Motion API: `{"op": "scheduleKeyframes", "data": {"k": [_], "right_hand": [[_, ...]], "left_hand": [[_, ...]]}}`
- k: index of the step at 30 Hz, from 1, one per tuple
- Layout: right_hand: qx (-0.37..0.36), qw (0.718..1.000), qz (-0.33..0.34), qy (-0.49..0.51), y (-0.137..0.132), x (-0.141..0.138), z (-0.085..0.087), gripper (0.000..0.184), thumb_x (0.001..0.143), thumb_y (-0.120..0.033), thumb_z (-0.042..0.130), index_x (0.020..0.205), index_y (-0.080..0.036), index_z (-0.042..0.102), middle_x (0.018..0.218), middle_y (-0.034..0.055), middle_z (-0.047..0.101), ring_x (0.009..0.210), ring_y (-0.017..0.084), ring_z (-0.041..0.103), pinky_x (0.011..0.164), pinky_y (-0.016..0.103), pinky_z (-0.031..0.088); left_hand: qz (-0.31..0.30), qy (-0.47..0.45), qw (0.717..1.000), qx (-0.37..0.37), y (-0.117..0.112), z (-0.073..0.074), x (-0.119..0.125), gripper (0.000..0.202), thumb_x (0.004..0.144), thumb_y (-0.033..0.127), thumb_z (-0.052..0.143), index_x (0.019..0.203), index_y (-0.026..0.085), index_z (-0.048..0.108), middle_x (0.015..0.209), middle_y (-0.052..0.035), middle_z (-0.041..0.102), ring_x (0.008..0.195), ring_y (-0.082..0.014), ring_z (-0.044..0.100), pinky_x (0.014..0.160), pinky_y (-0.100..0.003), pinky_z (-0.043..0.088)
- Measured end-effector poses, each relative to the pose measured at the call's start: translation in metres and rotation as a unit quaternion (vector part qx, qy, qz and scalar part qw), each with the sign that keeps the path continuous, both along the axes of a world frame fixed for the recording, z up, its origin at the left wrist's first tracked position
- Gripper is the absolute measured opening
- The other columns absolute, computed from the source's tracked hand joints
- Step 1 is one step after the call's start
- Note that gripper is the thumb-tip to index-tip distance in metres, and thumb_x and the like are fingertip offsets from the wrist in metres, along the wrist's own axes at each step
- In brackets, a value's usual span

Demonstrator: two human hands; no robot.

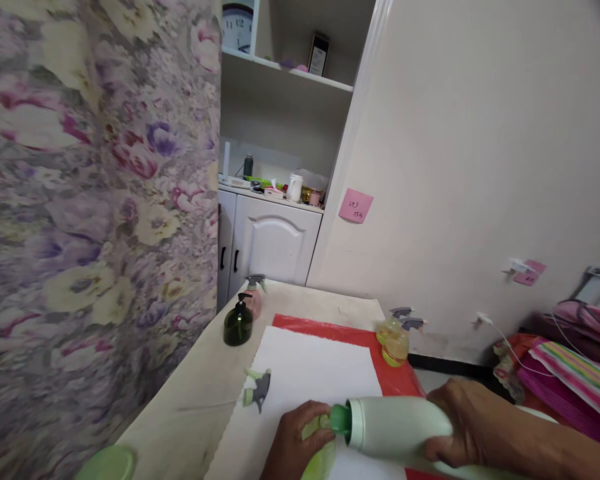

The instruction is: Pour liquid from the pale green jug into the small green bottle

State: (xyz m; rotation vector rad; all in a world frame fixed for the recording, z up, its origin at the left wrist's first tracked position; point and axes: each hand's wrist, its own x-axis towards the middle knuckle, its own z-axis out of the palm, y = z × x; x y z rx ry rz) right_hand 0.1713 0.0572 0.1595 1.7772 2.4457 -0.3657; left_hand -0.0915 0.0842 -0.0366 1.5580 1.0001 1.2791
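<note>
My left hand (pixel 296 441) is wrapped round the neck of a clear yellow-green bottle (pixel 324 461), which stands near the front of the table. My right hand (pixel 455 420) grips a large pale green bottle (pixel 395 421), tilted onto its side. Its darker green spout (pixel 340 419) meets the mouth of the smaller bottle beside my left fingers. Whether liquid is flowing I cannot tell. Left of my left hand, a grey and green spray trigger head (pixel 258 389) with a thin tube lies on the table. A light green round cap (pixel 108 464) shows at the bottom left edge.
A white sheet (pixel 315 367) lies over a red sheet (pixel 325 325) on the table. At the back left stand a dark green pump bottle (pixel 238 327) and a pink spray bottle (pixel 255 301). Yellow spray bottles (pixel 396 348) stand back right. A floral curtain (pixel 100 200) hangs left.
</note>
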Motion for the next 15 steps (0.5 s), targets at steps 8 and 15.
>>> {"op": "scheduleKeyframes", "data": {"k": [8,15], "right_hand": [[-0.006,1.0,-0.002,-0.01,0.0012,0.0004,-0.0001,0.037,0.065,-0.053,0.067,0.07,-0.016,0.069,0.064,0.0053,0.065,0.054,0.014,0.047,0.049,0.026,0.026],[-0.003,1.0,-0.004,0.005,-0.0001,0.0018,-0.0008,0.034,0.065,-0.05,0.067,0.067,-0.016,0.066,0.061,0.0031,0.06,0.053,0.012,0.043,0.048,0.025,0.024]], "left_hand": [[0.0,-0.006,1.0,-0.007,0.0008,0.0015,0.0012,0.017,0.07,0.018,0.073,0.087,0.021,0.077,0.09,-0.0034,0.079,0.087,-0.0226,0.07,0.082,-0.028,0.05],[0.003,-0.004,1.0,-0.011,0.0003,0.0003,0.0013,0.017,0.07,0.017,0.073,0.086,0.021,0.077,0.089,-0.003,0.079,0.087,-0.0227,0.07,0.083,-0.028,0.05]]}}
